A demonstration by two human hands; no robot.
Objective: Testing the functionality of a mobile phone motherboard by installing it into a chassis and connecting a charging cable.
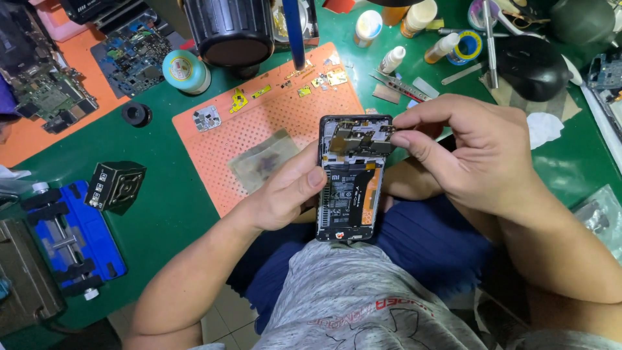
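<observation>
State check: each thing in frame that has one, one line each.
phone: back cover off, board and battery exposed, held upright over the lap
left hand: grip closed on the phone's left edge
right hand: fingertips pinched at the phone's top right corner
orange mat: flat on the bench, small parts scattered on it
blue fixture: lying on the bench, unused

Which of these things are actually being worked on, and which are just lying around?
In hand: opened phone, gripped by left hand; right hand pinching at its top edge.

Lying about: orange mat, tweezers, circuit boards, tape roll, blue clamp, small bottles.
</observation>
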